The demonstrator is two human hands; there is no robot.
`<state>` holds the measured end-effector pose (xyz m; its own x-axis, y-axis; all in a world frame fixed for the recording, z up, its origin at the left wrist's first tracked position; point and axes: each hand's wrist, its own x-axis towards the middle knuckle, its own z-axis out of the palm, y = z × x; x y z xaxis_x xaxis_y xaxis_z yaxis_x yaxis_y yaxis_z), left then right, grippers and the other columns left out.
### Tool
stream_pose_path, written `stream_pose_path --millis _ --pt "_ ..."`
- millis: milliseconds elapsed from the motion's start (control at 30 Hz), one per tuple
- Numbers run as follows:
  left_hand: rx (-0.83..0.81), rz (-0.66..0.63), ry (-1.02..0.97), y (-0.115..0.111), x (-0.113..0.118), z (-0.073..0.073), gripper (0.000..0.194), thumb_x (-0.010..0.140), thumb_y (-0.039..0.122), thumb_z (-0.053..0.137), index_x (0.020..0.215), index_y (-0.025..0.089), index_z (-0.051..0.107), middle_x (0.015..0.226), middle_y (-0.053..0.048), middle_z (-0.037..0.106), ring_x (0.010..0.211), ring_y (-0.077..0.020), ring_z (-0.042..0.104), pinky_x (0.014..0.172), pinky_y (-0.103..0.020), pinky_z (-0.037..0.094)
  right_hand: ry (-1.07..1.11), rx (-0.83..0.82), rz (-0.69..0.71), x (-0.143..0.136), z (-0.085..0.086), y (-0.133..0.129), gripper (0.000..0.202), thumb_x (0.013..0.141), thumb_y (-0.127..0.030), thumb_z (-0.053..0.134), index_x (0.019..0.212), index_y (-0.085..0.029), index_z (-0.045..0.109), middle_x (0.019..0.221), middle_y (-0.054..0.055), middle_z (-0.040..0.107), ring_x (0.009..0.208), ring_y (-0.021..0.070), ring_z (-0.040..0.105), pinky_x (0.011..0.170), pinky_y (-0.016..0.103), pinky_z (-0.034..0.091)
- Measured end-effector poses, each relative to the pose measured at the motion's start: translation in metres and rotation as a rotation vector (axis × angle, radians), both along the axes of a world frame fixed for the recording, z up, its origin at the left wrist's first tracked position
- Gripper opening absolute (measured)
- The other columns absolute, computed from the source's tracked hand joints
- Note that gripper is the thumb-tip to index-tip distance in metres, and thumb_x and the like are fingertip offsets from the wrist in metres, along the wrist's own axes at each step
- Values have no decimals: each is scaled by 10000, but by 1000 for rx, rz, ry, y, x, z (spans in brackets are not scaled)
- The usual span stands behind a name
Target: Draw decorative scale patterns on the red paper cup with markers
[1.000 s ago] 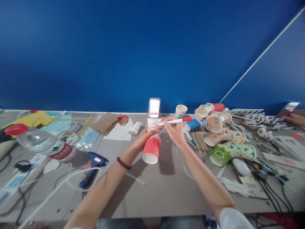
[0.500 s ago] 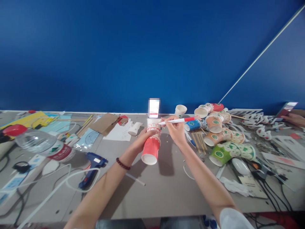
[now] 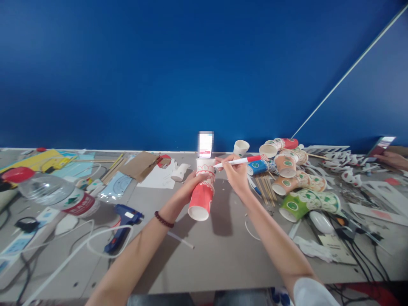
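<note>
Background: a blue wall rises behind a grey worktable (image 3: 204, 259).
Left hand: the left hand (image 3: 194, 185) is clamped around the cup stack (image 3: 204, 187), with fingers across its middle.
Cup stack: held above the worktable at centre, in front of the phone (image 3: 205, 144); the red cup's open end faces the wearer, and the white section with red scalloped lines lies toward the wall.
Right hand: the fingers of the right hand (image 3: 232, 170) are pinched together on the marker (image 3: 237, 162).
Marker: tip beside the white section, contact not determinable; red end points right.
Change: relative to the earlier frames, the marker sits slightly farther right, and the red open end is slightly farther left; both grips are unchanged.
Left side: glue gun (image 3: 123, 227), water bottle (image 3: 60, 193), cardboard (image 3: 140, 165).
Right side: decorated cups (image 3: 295, 206), wooden sticks (image 3: 265, 191), white mouse (image 3: 321, 222); another person's hand (image 3: 390, 158) holds a device (image 3: 379, 148).
</note>
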<state>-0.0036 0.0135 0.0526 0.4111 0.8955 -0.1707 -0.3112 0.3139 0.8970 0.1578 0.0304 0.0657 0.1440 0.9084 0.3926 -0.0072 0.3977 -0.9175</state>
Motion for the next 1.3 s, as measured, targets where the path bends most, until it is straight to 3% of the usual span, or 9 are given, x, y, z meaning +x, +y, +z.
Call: stream_pose_path --millis 400,700,933,1167,1300 --pt "-22 8 -6 -1 1 5 368 731 358 670 1007 131 585 902 -106 675 654 -193 635 611 -320 504 -1 19 30 0 -4 1 104 714 -205 561 633 -241 506 504 -47 542 937 253 687 852 388 514" --pt "-30 3 -25 2 0 -1 307 747 342 648 958 126 598 883 -113 669 654 -193 632 600 -316 501 11 23 61 -3 -4 0 101 707 -169 553 639 -239 528 491 -52 552 969 248 679 873 387 504" --pt "-11 19 -59 2 0 0 333 744 326 638 1005 123 593 862 -92 658 656 -180 630 621 -311 506 -36 -5 30 0 -5 2 79 704 -201 573 636 -232 545 492 -33 579 1000 269 667 838 375 505" --pt "-35 21 -113 7 1 -12 395 695 252 631 1054 91 592 895 -124 686 719 -216 650 675 -331 503 -44 10 121 5 -9 8 67 691 -192 570 641 -235 558 511 -26 602 1003 273 662 867 394 497" --pt "-74 -4 -98 8 4 -11 425 677 236 623 1073 82 614 856 -123 696 720 -217 652 680 -331 507 -96 25 159 5 -9 8 80 684 -163 565 639 -228 570 582 -15 629 1022 273 652 878 398 493"
